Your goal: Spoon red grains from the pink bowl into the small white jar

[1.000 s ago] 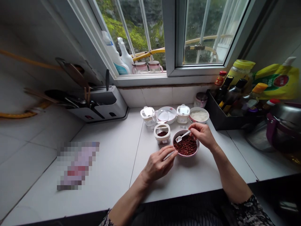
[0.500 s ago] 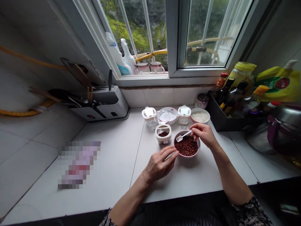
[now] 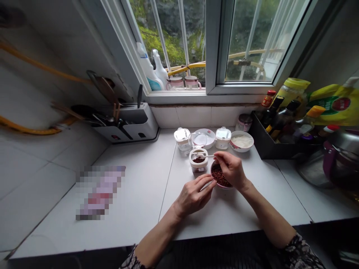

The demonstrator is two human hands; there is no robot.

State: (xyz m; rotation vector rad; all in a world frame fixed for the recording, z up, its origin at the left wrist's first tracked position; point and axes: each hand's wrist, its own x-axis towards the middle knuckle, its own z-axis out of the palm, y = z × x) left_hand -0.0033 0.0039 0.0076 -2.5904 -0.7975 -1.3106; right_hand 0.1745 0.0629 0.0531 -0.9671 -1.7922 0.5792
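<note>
Right hand (image 3: 232,171) pinches the white spoon (image 3: 209,155), likely light and stiff, by its handle's right end, a suitable hold; left hand (image 3: 192,196), fingers extended, touches the bowl (image 3: 223,186).

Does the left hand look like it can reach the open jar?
Probably yes: nothing stands between the left hand and the open jar, though the spoon is over its top.

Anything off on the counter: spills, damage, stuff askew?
Only the pixelated patch on the left of the counter looks odd: its blocks hide whatever lies there. No spill or damage visible around the open jar or the bowl of dark red bits; both sit upright.
</note>
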